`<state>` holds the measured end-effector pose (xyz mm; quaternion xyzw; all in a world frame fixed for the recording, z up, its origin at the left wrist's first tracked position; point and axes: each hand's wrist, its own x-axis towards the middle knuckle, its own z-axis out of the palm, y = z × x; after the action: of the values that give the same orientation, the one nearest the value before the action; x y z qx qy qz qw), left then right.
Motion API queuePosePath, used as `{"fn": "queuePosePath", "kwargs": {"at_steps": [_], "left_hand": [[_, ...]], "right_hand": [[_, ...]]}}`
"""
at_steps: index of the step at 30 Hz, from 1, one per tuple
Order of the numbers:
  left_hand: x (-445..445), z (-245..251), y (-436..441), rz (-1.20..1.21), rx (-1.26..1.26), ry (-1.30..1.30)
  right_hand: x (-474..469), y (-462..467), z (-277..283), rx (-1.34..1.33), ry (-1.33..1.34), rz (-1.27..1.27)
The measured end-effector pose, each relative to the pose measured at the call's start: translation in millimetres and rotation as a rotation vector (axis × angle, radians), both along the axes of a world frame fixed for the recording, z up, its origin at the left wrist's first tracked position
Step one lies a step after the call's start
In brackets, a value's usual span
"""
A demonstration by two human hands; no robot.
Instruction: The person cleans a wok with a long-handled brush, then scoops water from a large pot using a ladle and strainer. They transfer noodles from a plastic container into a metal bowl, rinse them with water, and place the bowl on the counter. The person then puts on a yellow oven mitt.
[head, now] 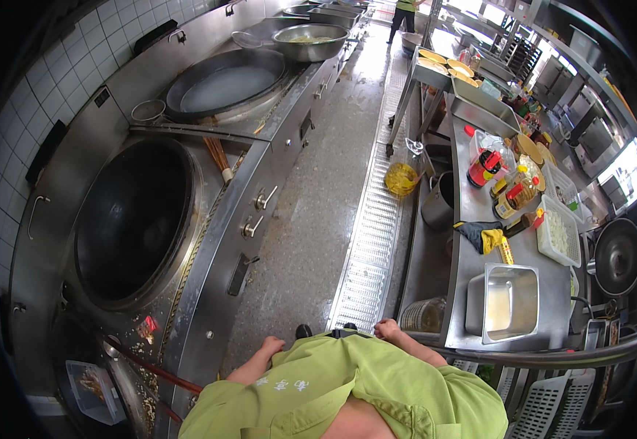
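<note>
Both hands hang low at my sides, in front of my green shirt. My left hand (pixel 273 344) is near the front of the steel wok range (pixel 241 263), its fingers curled; whether it holds anything is not visible. My right hand (pixel 387 329) has loosely curled fingers, close to the lower shelf of the steel worktable (pixel 549 307). To the left, a large dark wok (pixel 134 222) sits in the range, and a bamboo brush (pixel 218 159) lies behind it. On the worktable at right is a deep steel pan (pixel 507 302) with pale liquid.
A wok of cloudy liquid (pixel 228 90) and a steel bowl (pixel 311 43) stand farther along the range. Sauce bottles (pixel 516 198), a black-and-yellow cloth (pixel 480 236) and a white basket (pixel 558 233) occupy the worktable. A floor drain grate (pixel 367 247) runs down the aisle; a person (pixel 404 16) stands far off.
</note>
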<state>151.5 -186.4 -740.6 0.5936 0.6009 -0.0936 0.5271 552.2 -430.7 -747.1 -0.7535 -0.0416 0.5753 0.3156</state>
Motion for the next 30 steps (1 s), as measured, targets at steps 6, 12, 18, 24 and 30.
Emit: {"fn": "queuePosePath", "kwargs": {"at_steps": [6,12,18,24,30], "left_hand": [[11,6,2,0.045,-0.060,-0.042],[7,-4,2,0.096,-0.071,-0.075],[-3,-12,2,0.080,-0.055,-0.036],[-6,-7,0,0.070,-0.055,-0.026],[-5,-16,-1,0.074,-0.080,0.003]], "right_hand": [[-6,6,6,0.002,0.000,-0.019],[-5,2,-3,-0.003,-0.008,-0.019],[-7,0,-4,-0.010,-0.021,-0.012],[-10,2,-3,0.011,-0.002,-0.007],[-13,4,5,0.009,-0.004,-0.017]]}}
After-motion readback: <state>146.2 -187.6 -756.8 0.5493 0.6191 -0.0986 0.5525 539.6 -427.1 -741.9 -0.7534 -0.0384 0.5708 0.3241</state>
